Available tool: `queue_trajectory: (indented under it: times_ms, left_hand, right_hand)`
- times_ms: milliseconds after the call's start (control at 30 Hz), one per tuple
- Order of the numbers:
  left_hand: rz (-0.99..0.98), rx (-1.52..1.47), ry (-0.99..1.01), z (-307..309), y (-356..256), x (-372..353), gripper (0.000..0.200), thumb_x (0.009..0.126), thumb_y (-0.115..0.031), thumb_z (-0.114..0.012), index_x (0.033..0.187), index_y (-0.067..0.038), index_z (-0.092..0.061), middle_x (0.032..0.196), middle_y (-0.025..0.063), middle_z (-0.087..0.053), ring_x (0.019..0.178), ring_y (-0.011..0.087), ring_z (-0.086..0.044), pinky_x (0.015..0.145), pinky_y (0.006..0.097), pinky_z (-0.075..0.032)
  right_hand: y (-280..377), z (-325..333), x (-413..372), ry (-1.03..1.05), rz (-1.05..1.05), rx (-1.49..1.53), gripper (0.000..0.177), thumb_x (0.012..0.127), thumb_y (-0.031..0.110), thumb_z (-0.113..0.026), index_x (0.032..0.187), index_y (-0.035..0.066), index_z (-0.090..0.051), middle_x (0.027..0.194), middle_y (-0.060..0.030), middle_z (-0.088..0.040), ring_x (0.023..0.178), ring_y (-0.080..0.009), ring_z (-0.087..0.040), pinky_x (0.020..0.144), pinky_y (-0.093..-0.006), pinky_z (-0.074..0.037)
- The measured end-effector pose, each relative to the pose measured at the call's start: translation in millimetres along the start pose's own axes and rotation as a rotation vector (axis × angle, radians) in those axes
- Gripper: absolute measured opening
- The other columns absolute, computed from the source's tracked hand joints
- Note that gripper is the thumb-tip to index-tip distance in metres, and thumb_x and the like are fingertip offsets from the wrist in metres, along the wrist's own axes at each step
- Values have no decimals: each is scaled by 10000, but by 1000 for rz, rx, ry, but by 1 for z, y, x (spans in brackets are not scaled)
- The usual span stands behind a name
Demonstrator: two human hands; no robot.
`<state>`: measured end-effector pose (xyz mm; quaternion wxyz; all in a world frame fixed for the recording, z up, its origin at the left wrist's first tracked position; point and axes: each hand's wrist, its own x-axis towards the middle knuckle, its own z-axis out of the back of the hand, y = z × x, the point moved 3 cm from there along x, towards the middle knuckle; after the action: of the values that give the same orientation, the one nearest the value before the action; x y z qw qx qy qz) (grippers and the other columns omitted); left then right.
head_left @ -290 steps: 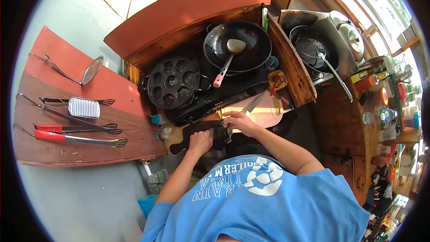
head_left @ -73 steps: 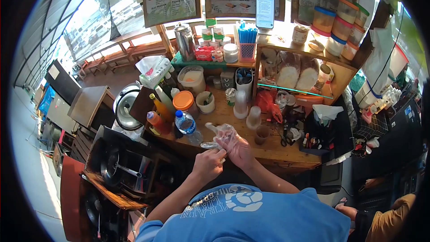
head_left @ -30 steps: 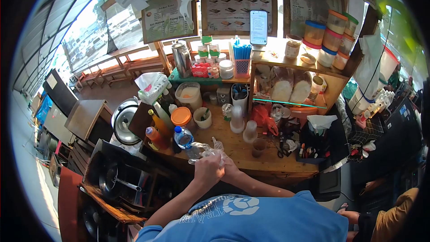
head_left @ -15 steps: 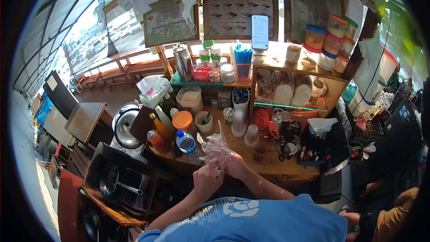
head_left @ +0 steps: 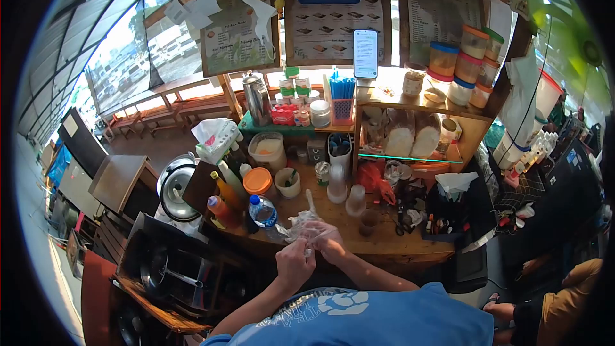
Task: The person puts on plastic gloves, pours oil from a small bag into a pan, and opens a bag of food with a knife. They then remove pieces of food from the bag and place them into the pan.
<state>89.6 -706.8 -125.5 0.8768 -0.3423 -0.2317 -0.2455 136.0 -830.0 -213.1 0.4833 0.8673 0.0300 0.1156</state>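
Note:
Both my hands meet low over the front edge of the wooden counter (head_left: 397,243). My left hand (head_left: 295,265) is closed, its fingers pinching the lower end of a thin, clear crumpled plastic bag (head_left: 300,223). The fingers of my right hand (head_left: 325,241) are wrapped round the bag's upper part. One narrow strip of it sticks up above the hands. Whether anything is inside cannot be made out. Just left of the bag stands a water bottle (head_left: 262,213) with a blue cap. Clear plastic cups (head_left: 337,187) and a brown-tinted cup (head_left: 369,222) stand to the right.
Sauce bottles (head_left: 223,211), an orange-lidded tub (head_left: 257,182) and a white cup (head_left: 287,182) line the left side. A lit phone (head_left: 366,54) stands on the shelf. At right are a red bag (head_left: 377,181) and a black box (head_left: 455,208). Another person's leg (head_left: 573,298) shows lower right.
My hands have stayed together, with the left drawn slightly lower and the fingers turned. The plastic looks more bunched and flatter above them. The whole view has tilted slightly.

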Motion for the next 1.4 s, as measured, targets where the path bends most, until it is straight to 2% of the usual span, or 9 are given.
queue_trajectory:
  times_ms: [167,233,467,633,800,1000,1133,1233,1400]
  left_hand:
    - [4,66,-18,0,4,3,116,797,-105,-644,876,-45,-585,718,146,-627,680,336,-653,604,430,-516]
    - [12,69,-46,4,7,11,119,791,-103,-647,874,-47,-584,719,145,-627,680,333,-654,604,431,-516]
    - [-122,59,185,1,-13,12,111,764,-94,-676,796,-53,-578,699,139,-604,648,331,-636,583,420,-512]
    - [-376,49,194,-5,-25,9,164,775,-110,-700,862,-60,-571,675,91,-597,620,269,-640,539,377,-511]
    - [-508,-65,38,7,-37,1,181,796,-126,-728,899,-71,-590,674,86,-623,575,266,-641,512,360,-507]
    - [-218,-3,-13,-5,-25,8,175,828,-152,-721,899,-46,-602,690,112,-652,598,293,-669,519,372,-520]
    - [-243,-7,36,-4,-21,15,175,803,-137,-720,882,-43,-594,682,117,-642,599,301,-664,522,379,-518]
    - [-351,8,163,1,-27,22,173,761,-103,-712,848,-40,-577,668,115,-621,600,302,-658,526,383,-518]
    - [-386,-85,240,0,-40,31,191,717,-96,-716,785,-58,-542,651,94,-589,578,285,-640,528,378,-524]
  right_hand:
    - [8,-5,-3,-97,-85,-114,312,851,45,-578,1147,-37,-634,1093,-104,-684,1007,-205,-647,907,-313,-506]
    - [12,-8,-11,90,324,-1179,276,848,96,-600,1099,-9,-649,1020,-142,-687,977,-289,-657,919,-363,-501]
    - [6,-12,-15,156,192,-878,403,856,189,-623,1235,59,-582,1267,-174,-570,1239,-333,-515,1075,-392,-375]
    - [43,-25,-23,255,610,-1425,499,868,307,-614,1337,155,-537,1410,-120,-498,1352,-350,-408,1153,-433,-256]
    - [14,0,-9,243,119,-380,651,965,465,-476,1491,108,-338,1528,-112,-380,1397,-308,-380,1150,-450,-302]
    - [46,-20,-2,260,-152,519,829,977,657,-294,1564,91,-148,1592,-108,-264,1419,-334,-348,1145,-522,-317]
    - [60,-35,4,279,-167,692,817,974,652,-328,1574,140,-114,1613,-100,-197,1452,-343,-273,1144,-562,-298]
    - [60,-39,14,314,6,373,807,972,638,-370,1580,199,-71,1634,-78,-103,1484,-343,-169,1158,-574,-260]
    - [45,-18,30,10,-36,675,834,937,613,-502,1576,242,-115,1636,-17,-89,1486,-315,-144,1159,-558,-229]
